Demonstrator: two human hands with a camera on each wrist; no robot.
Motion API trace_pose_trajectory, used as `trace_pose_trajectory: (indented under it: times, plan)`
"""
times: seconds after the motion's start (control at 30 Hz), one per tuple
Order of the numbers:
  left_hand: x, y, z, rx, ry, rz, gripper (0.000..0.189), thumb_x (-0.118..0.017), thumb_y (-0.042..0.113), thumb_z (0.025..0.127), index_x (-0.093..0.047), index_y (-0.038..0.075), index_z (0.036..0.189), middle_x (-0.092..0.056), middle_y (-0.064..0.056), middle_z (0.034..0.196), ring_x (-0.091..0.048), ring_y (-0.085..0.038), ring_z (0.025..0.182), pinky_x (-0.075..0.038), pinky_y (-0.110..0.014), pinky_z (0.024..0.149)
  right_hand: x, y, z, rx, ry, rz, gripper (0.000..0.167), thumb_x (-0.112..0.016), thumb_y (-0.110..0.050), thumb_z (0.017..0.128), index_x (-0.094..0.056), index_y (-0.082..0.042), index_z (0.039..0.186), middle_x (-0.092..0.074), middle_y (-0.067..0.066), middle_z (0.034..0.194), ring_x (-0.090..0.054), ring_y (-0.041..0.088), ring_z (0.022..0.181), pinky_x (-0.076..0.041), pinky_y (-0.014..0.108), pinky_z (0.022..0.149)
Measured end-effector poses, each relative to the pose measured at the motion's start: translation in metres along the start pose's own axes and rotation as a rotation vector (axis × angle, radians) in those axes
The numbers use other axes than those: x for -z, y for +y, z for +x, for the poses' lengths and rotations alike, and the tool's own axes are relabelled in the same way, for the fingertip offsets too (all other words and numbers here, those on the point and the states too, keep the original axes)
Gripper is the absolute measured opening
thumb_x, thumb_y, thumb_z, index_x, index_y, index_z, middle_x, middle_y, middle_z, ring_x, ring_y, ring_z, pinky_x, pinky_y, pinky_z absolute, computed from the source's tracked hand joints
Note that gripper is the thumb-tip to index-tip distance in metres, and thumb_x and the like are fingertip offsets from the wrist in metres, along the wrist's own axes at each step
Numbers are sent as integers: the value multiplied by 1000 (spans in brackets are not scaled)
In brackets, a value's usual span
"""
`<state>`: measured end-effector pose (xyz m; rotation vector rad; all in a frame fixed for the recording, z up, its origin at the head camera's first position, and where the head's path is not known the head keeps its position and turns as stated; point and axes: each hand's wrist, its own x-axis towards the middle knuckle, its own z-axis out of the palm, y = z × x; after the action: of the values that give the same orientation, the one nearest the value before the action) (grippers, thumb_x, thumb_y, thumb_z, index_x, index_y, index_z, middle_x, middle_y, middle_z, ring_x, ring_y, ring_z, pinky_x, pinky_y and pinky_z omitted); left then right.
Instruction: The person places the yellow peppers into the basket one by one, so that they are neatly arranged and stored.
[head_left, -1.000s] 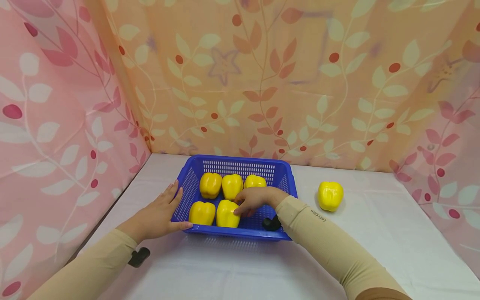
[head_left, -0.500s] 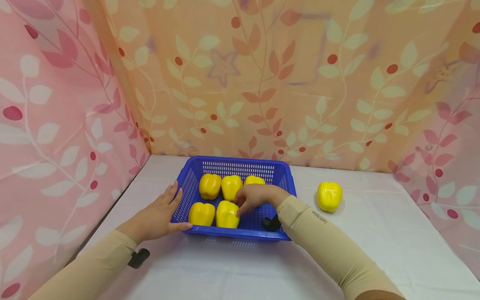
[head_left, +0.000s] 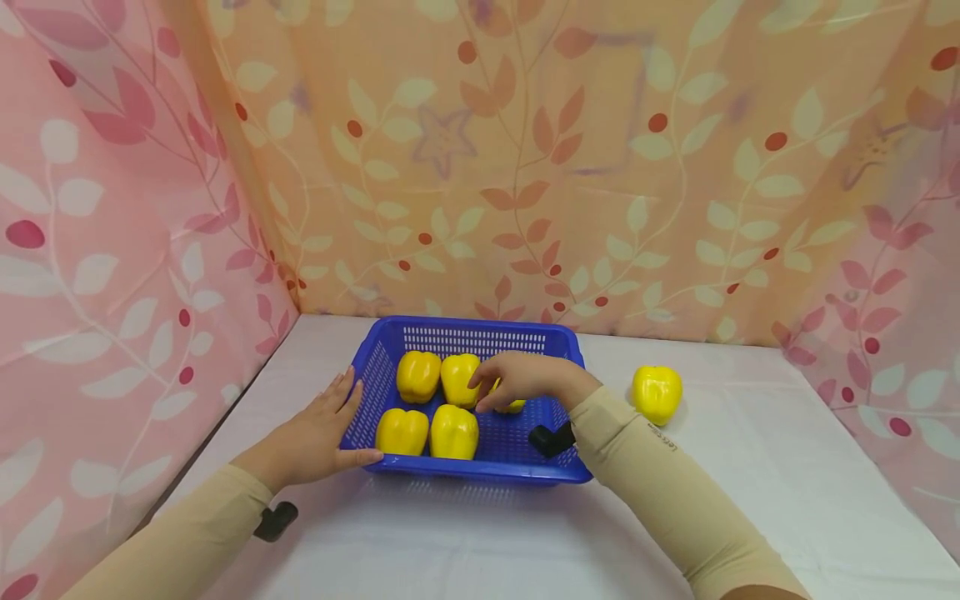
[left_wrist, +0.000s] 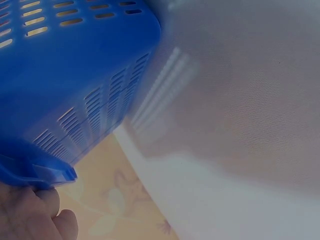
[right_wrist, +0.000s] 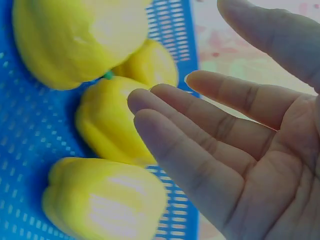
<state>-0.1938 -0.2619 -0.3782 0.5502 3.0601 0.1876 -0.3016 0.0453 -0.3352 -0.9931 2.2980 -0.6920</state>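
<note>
A blue plastic basket holds several yellow bell peppers. My left hand rests along its left rim, fingers extended and thumb on the front corner; in the left wrist view, fingers touch the rim. Over the basket hovers my right hand, holding nothing. In the right wrist view its fingers are spread loosely beside the peppers. The front-row yellow pepper sits just left of and below that hand, another pepper to its left. A back-row pepper is mostly hidden by the right hand.
One yellow pepper stands on the white-covered table right of the basket. Floral curtains enclose the back and sides. A small black device is at the right wrist, another black device at the left.
My right hand has let go of the front-row pepper and lifted slightly up and away to the right. The left hand keeps its place on the rim.
</note>
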Motion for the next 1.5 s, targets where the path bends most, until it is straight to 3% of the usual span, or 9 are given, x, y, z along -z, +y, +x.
trace_pose_trajectory:
  times: [0.3, 0.5, 0.73, 1.1, 1.33, 1.5]
  plan:
    - [-3, -3, 2, 10, -12, 10, 114, -36, 82, 71, -16, -4, 143, 0, -21, 151, -7, -40, 137, -17, -54, 107, 14, -2, -22, 52, 79, -37, 42, -67, -28, 84, -59, -10, 120, -64, -3, 101, -59, 14, 96, -50, 26, 80]
    - [-2, -3, 2, 9, -11, 8, 114, -37, 81, 71, -17, -6, 143, -1, -21, 151, -7, -39, 137, -18, -53, 107, 21, 2, -38, 52, 129, 10, 39, -67, -28, 83, -60, -14, 119, -64, 3, 108, -59, 12, 97, -51, 27, 81]
    - [0, -2, 2, 16, -17, 12, 115, -36, 82, 71, -17, -5, 143, 0, -21, 151, -6, -39, 137, -18, -54, 107, 28, 11, -53, 65, 165, 77, 39, -67, -28, 84, -59, -15, 119, -63, -2, 107, -60, 12, 99, -51, 29, 83]
    - [-1, -2, 3, 12, -18, 15, 114, -36, 82, 71, -17, -6, 143, -1, -22, 151, -6, -40, 137, -17, -54, 107, 39, 27, -80, 32, 240, 195, 43, -67, -27, 84, -56, -12, 122, -61, 5, 114, -58, 20, 105, -49, 35, 87]
    - [0, -1, 2, 12, -21, 12, 114, -36, 82, 71, -18, -6, 142, 0, -22, 151, -7, -40, 137, -17, -54, 107, 49, 46, -102, 15, 313, 191, 41, -66, -30, 84, -57, -12, 121, -62, 5, 114, -57, 22, 108, -47, 39, 91]
    - [0, 0, 1, 12, -21, 9, 114, -36, 81, 71, -18, -6, 142, 0, -22, 151, -7, -40, 137, -17, -54, 106, 53, 62, -115, -2, 356, 206, 42, -65, -27, 85, -56, -9, 122, -61, 14, 116, -58, 25, 107, -47, 39, 90]
